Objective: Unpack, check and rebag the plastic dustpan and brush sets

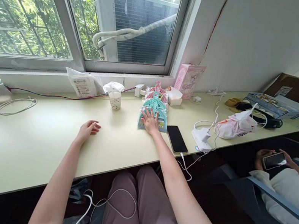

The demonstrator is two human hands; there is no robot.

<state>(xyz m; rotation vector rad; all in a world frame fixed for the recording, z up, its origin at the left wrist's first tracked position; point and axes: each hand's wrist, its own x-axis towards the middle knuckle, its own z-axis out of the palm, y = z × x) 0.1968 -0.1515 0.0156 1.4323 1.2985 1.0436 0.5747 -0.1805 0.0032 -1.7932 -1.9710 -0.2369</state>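
My right hand lies on a stack of teal mini dustpans in clear plastic wrap, its fingers spread over the front one. Their handles with hanging loops point towards the window. Behind the teal ones are pink dustpans, also wrapped and partly hidden. To the left, my left hand rests on its side on the pale table, fingers loosely bent and apart, holding nothing. Just right of the stack lies a black-screened phone.
A lidded plastic cup stands left of the dustpans. A white power strip with cables and a plastic bag are at right. A pink box stands by the wall. Another person's hands hold a phone at far right.
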